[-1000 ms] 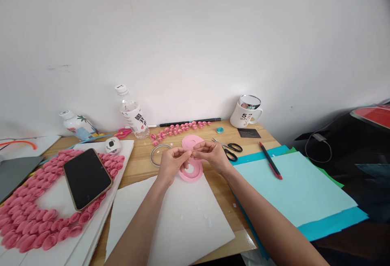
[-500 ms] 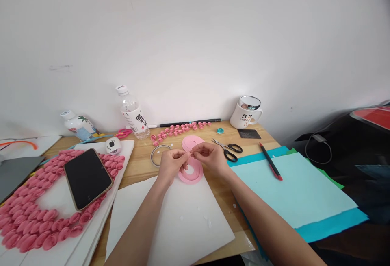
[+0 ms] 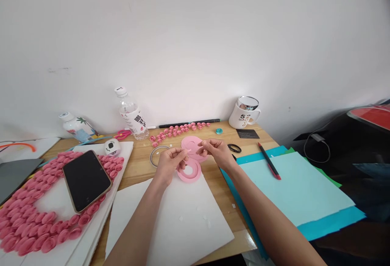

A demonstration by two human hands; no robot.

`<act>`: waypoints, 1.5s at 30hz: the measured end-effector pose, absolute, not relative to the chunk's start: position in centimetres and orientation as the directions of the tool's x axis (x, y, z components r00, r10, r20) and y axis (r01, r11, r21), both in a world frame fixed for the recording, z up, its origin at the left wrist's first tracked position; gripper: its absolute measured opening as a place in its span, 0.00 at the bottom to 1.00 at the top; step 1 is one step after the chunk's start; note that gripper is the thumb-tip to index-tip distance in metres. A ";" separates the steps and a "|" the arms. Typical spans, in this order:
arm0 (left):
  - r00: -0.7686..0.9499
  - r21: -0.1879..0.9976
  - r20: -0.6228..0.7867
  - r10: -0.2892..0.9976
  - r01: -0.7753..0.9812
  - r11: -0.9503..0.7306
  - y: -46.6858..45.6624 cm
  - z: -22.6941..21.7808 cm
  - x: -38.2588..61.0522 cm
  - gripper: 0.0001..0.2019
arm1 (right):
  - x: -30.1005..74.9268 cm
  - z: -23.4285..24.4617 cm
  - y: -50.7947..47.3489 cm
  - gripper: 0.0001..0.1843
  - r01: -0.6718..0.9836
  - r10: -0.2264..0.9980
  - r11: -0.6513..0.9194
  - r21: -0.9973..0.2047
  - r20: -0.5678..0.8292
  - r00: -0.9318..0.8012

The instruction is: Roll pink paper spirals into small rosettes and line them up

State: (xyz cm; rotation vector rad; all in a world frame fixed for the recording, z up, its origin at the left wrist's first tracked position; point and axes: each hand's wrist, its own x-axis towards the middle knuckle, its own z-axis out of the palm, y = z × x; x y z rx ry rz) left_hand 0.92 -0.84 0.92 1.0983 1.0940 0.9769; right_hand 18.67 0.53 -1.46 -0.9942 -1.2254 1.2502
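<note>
My left hand [image 3: 169, 163] pinches a small pale pink piece of paper [image 3: 189, 151] between thumb and forefinger. My right hand [image 3: 217, 151], a little to the right, has its thumb and fingertips pressed together; what they hold, if anything, is too small to make out. Under both hands lie pink paper rings: a far pink disc [image 3: 189, 142] and a near pink ring [image 3: 197, 173] with a hole at its centre. A metal ring [image 3: 151, 158] rests behind my left hand. Black-handled scissors [image 3: 235, 148] are mostly hidden by my right hand.
Small rolled pink paper flowers [image 3: 176, 129] line the back near a bottle [image 3: 134, 119], and a white mug [image 3: 240, 115] stands right of them. Blue paper sheets [image 3: 292, 188] carry a pen [image 3: 269, 162]. At left, a phone [image 3: 87, 180] lies on a pink flower wreath [image 3: 36, 225].
My hands have drawn apart, the right one moving rightward over the scissors. The small pink piece now shows at my left fingertips. The view has shifted slightly.
</note>
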 end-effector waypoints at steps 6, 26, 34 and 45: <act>0.221 0.982 -0.154 0.963 -0.069 0.173 -0.9 0.8 0.9 0.14 | 18.2 -1.9 0.4 0.11 -0.059 0.977 0.162 -0.985 0.169 -0.132; 0.166 0.993 -0.119 0.979 0.041 0.114 -1.0 0.8 1.4 0.11 | 17.0 -2.1 -0.1 0.14 -0.234 0.980 0.007 -0.972 0.053 -0.193; 0.136 0.990 -0.143 0.980 0.018 0.142 -1.0 0.7 1.6 0.12 | 16.9 -2.0 -0.1 0.13 -0.240 0.981 0.022 -0.971 0.067 -0.181; 0.134 0.988 -0.151 0.979 0.011 0.151 -1.1 0.9 1.5 0.12 | 17.0 -2.2 -0.1 0.15 -0.251 0.983 0.002 -0.968 0.048 -0.178</act>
